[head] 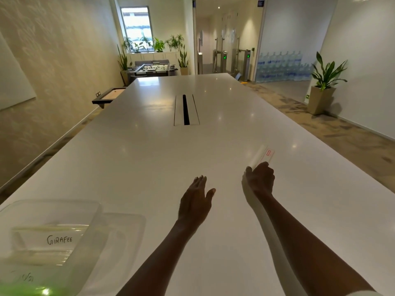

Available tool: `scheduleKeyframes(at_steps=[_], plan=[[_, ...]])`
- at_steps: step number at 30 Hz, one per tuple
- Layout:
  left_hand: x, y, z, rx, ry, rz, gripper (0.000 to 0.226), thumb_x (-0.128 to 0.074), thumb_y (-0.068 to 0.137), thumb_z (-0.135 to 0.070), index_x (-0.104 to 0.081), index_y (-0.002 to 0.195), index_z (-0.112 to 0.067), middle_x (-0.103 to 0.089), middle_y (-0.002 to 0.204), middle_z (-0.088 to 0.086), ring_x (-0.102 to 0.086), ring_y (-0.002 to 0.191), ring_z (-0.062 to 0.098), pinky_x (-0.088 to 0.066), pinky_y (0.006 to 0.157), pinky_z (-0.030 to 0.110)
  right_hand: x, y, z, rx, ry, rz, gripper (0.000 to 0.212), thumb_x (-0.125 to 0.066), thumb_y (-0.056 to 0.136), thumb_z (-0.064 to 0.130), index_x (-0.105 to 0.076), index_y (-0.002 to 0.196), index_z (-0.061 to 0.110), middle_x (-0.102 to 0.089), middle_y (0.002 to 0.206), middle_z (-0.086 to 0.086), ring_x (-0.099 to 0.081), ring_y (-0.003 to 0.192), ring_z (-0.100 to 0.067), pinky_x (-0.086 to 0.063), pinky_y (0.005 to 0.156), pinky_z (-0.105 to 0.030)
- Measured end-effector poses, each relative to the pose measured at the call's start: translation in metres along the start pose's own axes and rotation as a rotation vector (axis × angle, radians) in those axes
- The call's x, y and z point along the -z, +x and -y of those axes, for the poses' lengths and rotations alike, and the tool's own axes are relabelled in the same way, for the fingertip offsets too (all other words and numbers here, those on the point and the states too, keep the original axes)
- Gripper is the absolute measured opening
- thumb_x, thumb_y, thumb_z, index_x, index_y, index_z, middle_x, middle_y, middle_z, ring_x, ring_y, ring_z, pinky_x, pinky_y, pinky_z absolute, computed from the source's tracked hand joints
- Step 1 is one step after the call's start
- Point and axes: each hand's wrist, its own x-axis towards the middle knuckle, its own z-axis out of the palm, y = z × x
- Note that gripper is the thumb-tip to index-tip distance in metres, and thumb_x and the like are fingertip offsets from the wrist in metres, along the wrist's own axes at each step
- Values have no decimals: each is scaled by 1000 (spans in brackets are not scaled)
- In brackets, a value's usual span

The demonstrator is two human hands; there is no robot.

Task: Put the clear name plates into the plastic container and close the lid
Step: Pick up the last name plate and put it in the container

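Note:
A clear name plate [262,155] with a small red label lies on the white table [149,157] at the right, and my right hand [260,178] is closed around its near end. My left hand [197,195] hovers flat over the table, fingers apart, holding nothing. The clear plastic container [89,229] stands at the near left corner. Inside it lie name plates, one [49,240] reading "GIRAFEE". Its clear lid [128,233] rests on the table against the container's right side.
A dark cable slot [185,110] runs down the table's middle. A potted plant [322,86] stands on the floor at the right. A foosball table [152,68] and more plants stand beyond the far end.

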Motion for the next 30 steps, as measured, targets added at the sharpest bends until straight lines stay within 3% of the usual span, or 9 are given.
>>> scheduleKeyframes(at_steps=[3,7,13,19,22,25,30], plan=[[-5,0,2,4,30,27,58,-43,97,-45,-37,146,-14,-36,153,0,-24,145,9,-23,116,26,-1,6,3,-47,11,-15,38,-58,87,25,-57,110,-5,-64,113,-26,-62,104,-43,-53,88,-44],[-8,1,7,-1,77,61,50,-43,96,-44,-50,137,-17,-42,150,2,-30,143,11,-28,115,29,-3,8,0,-92,26,-20,29,-58,85,20,-61,101,-4,-66,108,-25,-64,99,-43,-53,83,-41],[-9,0,6,1,109,35,46,-44,95,-43,-55,132,-19,-45,148,0,-34,141,10,-32,112,30,-3,10,0,-119,27,-41,34,-54,89,26,-63,105,-4,-66,112,-25,-63,103,-42,-52,84,-41],[-6,-2,4,18,99,39,45,-44,95,-42,-55,132,-20,-44,148,-1,-33,141,8,-32,113,29,0,11,-4,-135,81,-47,30,-50,91,18,-63,104,-6,-66,111,-27,-64,102,-42,-54,82,-41],[-4,-2,3,15,106,48,44,-44,95,-41,-56,132,-20,-44,148,-1,-33,141,9,-32,113,29,1,9,-9,-132,139,-47,29,-48,93,16,-63,102,-7,-67,107,-26,-65,100,-39,-50,77,-32],[-3,-1,2,15,91,65,43,-45,95,-39,-56,132,-19,-45,148,0,-34,141,10,-33,114,31,2,5,-12,-69,174,-33,27,-45,92,16,-62,88,-5,-67,93,-25,-63,90,-37,-37,70,-27],[0,3,3,1,22,77,41,-52,92,-34,-60,127,-13,-53,141,6,-43,136,12,-35,113,29,12,-11,-11,-4,337,52,28,-50,87,16,-60,71,-5,-64,69,-15,-57,67,-31,-42,62,-33]])
